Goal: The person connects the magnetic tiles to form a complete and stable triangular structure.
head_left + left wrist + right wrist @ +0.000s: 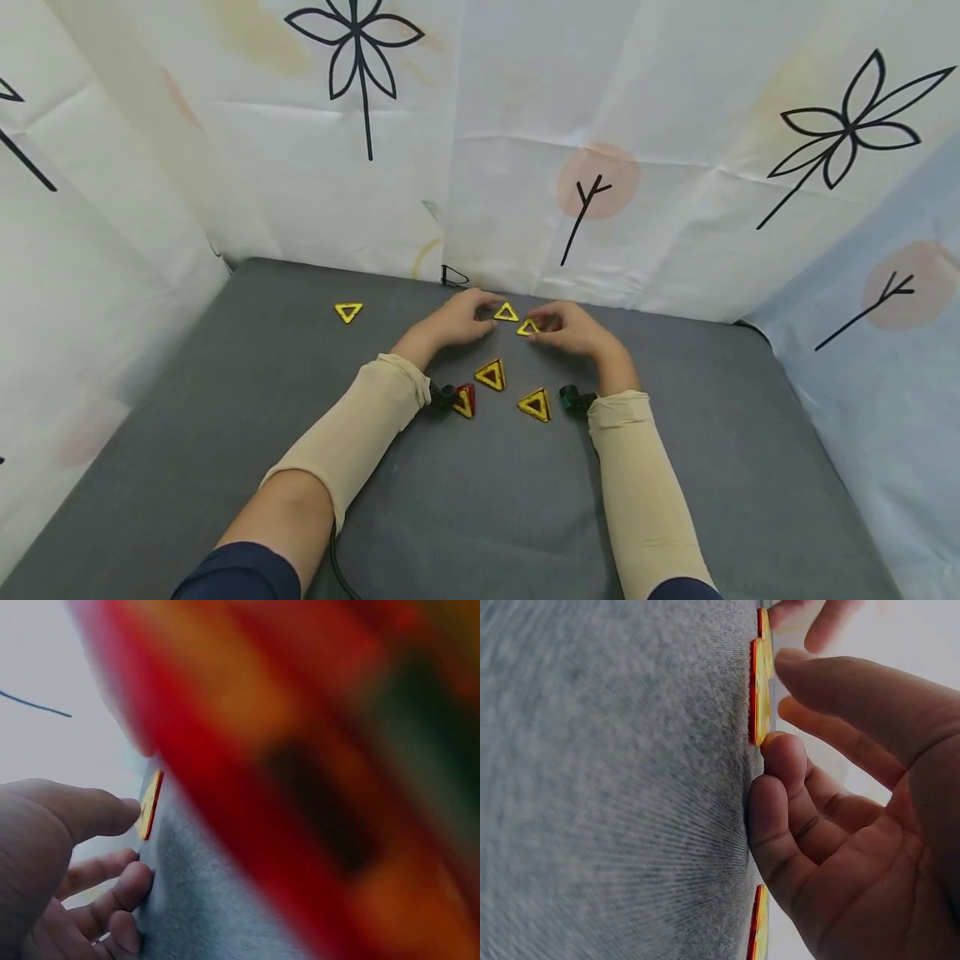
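Note:
My left hand [461,317] is at the far side of the table, its thumb and forefinger apart beside a yellow triangular tile [506,312]. In the left wrist view, the thumb tip overlaps the edge of a tile [152,806]. To its right, my right hand [573,329] holds another yellow triangular tile [528,328] between thumb and fingers. The right wrist view shows this tile [760,694] low over the grey cloth, red underneath, a fingertip at its lower end. One more tile [758,922] lies beyond the right hand's fingers.
Nearer me lie several yellow triangles: a middle one [491,375], a right one [535,405] and a red-edged one [466,401] by the left wrist camera. A lone triangle [348,312] lies at the far left. A patterned curtain [510,150] hangs behind the grey table [465,517].

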Tool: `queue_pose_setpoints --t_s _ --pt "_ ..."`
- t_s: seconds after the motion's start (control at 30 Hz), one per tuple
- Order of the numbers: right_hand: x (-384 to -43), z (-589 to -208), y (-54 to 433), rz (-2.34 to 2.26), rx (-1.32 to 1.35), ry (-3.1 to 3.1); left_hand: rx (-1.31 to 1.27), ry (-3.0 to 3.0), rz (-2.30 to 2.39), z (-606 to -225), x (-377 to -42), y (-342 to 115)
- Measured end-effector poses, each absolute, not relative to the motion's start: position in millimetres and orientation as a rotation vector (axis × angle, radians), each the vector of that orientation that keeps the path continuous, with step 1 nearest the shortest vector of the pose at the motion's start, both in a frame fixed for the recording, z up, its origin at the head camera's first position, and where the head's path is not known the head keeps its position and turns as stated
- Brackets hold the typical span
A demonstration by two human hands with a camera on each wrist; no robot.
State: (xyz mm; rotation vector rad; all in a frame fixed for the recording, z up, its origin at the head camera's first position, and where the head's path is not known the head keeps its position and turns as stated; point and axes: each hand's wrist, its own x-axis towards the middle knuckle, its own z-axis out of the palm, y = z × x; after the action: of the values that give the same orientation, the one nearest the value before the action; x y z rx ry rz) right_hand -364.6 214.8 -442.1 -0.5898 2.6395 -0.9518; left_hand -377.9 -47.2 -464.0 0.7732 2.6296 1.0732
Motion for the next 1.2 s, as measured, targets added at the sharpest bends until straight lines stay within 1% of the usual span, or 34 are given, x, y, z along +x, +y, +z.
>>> queue_pose_setpoints --t_s 0.2,0.5,0.83,1.07,1.2 --pt "-365 -442 215 -0.889 -0.608 2.632 0.833 2.650 0.915 -459 -378 -41" --pt "-362 -440 212 -0.933 -0.535 2.606 0.870 2.682 0.885 -458 -368 -59" --pt "-362 -439 214 -0.921 -0.531 2.600 0.786 2.721 0.947 -460 -351 -76" --pt "-362 -439 212 -0.897 -0.579 2.597 0.756 2.733 0.993 -462 -347 -79" --pt "-359 -437 210 -0.859 -0.562 2.622 0.759 2.725 0.999 -464 -347 -81"
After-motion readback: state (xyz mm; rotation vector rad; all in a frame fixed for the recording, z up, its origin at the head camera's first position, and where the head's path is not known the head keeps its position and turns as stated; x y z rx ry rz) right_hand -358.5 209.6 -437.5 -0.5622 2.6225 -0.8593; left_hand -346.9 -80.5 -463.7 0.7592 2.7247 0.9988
